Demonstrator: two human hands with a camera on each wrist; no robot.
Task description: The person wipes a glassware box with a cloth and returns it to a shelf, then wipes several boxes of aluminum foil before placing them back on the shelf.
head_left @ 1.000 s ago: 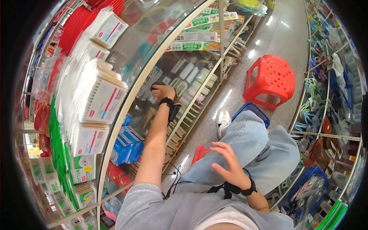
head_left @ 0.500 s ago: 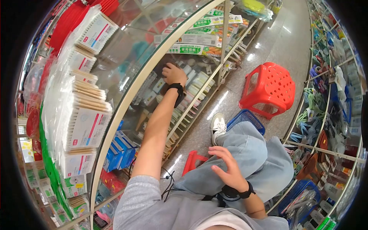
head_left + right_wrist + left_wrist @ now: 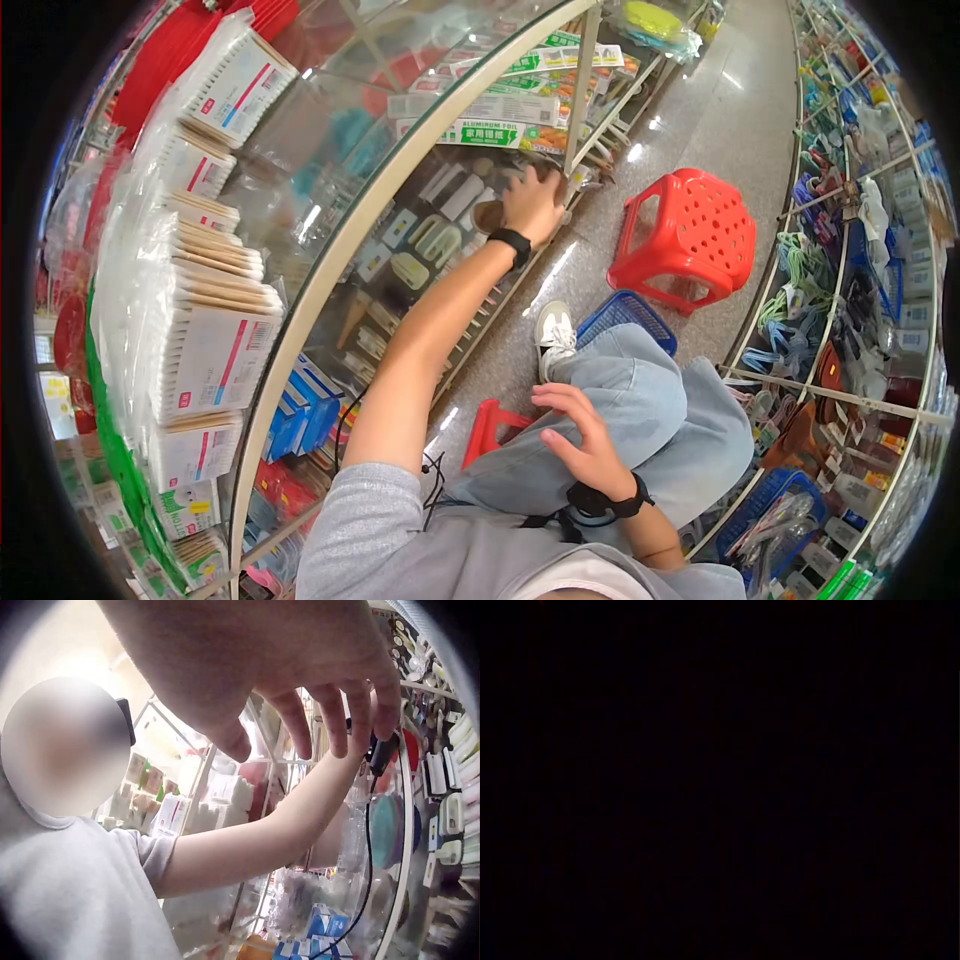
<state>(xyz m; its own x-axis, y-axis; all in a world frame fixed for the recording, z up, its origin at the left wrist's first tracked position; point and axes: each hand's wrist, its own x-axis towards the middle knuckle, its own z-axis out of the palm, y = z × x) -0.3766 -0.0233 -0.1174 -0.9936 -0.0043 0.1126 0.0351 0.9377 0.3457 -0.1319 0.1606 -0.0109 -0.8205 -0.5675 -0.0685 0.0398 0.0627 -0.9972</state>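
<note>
My left hand [image 3: 533, 210] reaches into the shelf on the left, fingers curled round a brown object [image 3: 488, 216] that shows on both sides of it; the palm hides most of this object. Below and beside it are pale-handled brushes [image 3: 436, 240] and white cases [image 3: 462, 196]. Over my lap my right hand [image 3: 585, 440] hangs with loosely bent fingers and holds nothing. In the right wrist view that same right hand [image 3: 300, 667] spreads its fingers downward, with my left arm [image 3: 255, 840] behind. The left wrist view is black.
A glass shelf edge [image 3: 330, 240] curves above my left arm. Stacked cotton swab packs [image 3: 215, 360] stand on it. Aluminium foil boxes [image 3: 490, 133] lie past my left hand. In the aisle are a red stool [image 3: 690, 240] and a blue basket [image 3: 628, 322]. Another stocked rack [image 3: 850, 250] lines the right.
My left hand has moved away along the shelf, toward its aisle-side edge and the foil boxes, carrying the brown object. The right hand has stayed over my lap. The head view has shifted slightly.
</note>
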